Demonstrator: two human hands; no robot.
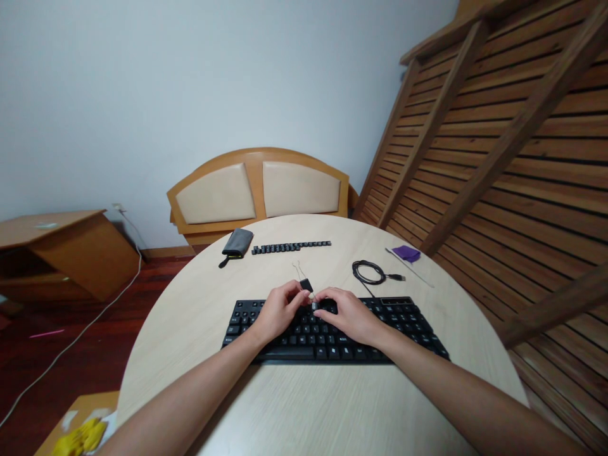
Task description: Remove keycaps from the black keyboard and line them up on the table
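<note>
A black keyboard [306,353] lies in front of me on the round pale table [185,329]. Above its upper rows, my left hand [278,311] is closed in a pinch around a wire keycap puller [306,285], which has a black handle and two thin wire prongs pointing away from me. At the puller's near end sits a small dark keycap [314,306]. The fingers of my right hand [350,315] close on this keycap from the right. Some keys under both hands are hidden.
Loose keycaps [287,247] stand in rows beyond the keyboard, with a grey pouch [237,243] on their left. The keyboard's coiled cable [368,272] lies back right. Farther right are a purple cloth [406,253] and a thin pale stick [418,273].
</note>
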